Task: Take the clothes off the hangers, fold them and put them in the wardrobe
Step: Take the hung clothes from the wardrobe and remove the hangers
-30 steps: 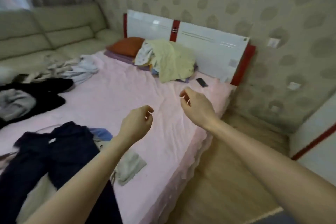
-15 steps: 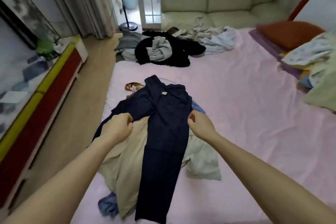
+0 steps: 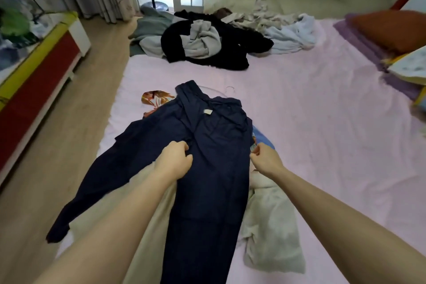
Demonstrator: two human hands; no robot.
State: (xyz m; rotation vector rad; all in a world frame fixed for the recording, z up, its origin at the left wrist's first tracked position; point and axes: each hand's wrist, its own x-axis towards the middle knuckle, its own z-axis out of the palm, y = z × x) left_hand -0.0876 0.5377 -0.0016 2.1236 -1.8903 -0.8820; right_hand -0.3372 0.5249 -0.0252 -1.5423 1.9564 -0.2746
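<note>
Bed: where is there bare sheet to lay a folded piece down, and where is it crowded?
Bare pink sheet runs between the navy trousers and the pillows, and between the trousers and the black pile. It is crowded under and beside the trousers, where both hands work.

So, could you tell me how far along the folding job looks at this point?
Early. Done: nothing folded is in view. In hand: the left hand grips the navy trousers near the crotch and the right hand pinches their right edge; a wire hanger shows beside their waistband. Left: the beige garments beneath and the black and grey heap remain unfolded.
</note>
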